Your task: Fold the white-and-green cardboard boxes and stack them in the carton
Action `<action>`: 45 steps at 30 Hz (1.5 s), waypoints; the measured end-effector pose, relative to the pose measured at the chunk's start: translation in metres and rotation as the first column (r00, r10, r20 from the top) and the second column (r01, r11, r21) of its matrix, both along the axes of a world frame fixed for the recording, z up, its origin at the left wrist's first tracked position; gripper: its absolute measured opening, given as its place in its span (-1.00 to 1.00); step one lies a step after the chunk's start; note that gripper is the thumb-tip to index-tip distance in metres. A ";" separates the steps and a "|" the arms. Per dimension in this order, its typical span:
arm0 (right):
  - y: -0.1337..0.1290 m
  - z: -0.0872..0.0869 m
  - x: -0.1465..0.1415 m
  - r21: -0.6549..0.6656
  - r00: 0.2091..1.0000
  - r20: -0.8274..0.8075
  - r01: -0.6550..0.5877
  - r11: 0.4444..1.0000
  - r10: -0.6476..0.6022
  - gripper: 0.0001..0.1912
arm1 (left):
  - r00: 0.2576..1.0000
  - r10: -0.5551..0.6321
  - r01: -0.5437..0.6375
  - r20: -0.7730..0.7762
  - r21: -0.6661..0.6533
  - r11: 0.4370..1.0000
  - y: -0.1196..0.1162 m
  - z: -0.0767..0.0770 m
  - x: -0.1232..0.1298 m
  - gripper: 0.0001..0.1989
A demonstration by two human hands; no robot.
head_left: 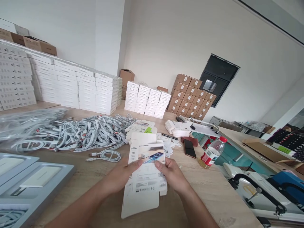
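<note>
Wood surface (209, 196) below — left hand (121, 175) and right hand (172, 174) fingers (161, 164) grip a flat white card box (144, 186) with printed pictures.

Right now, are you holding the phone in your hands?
No, your left hand and right hand hold an unfolded printed cardboard box, while the phone lies on the wooden table.

1. Bright, even indoor light; source out of frame.
2. Faint, soft shadows under the left hand (121, 177) and right hand (172, 174) on the printed carton flat (144, 186).
3. Small glare on the plastic bottle (212, 152).
4. Wide-angle bend: white wall (180, 47) leans, stacked white boxes (71, 85) curve near the edge.
5. No real defocus; cable pile (71, 133) detail is slightly soft.
</note>
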State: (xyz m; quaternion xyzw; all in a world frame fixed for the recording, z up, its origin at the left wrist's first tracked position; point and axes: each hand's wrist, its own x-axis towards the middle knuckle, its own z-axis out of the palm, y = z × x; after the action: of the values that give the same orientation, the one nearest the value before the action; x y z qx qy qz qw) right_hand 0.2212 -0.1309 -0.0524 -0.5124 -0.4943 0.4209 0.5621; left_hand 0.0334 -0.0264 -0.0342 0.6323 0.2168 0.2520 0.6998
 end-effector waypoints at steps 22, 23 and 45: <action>-0.004 0.015 -0.007 0.109 0.969 -0.241 0.083 0.990 -0.055 -0.10 | 0.973 0.198 -0.212 0.115 0.122 0.970 0.004 -0.005 0.003 -0.35; -0.003 0.013 -0.008 0.113 0.971 -0.236 0.074 0.991 -0.045 -0.14 | 0.970 0.218 -0.231 0.109 0.125 0.965 0.003 -0.004 0.003 -0.39; 0.005 0.002 0.006 0.303 0.895 0.124 0.376 0.876 -0.428 -0.89 | 0.968 -0.148 0.170 0.202 -0.093 0.981 -0.006 0.006 -0.003 -0.69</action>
State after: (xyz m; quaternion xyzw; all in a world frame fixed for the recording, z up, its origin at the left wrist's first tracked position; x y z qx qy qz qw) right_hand 0.2274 -0.1255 -0.0508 -0.5597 -0.4800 0.1728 0.6531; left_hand 0.0303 -0.0320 -0.0285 0.5807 0.1095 0.2433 0.7692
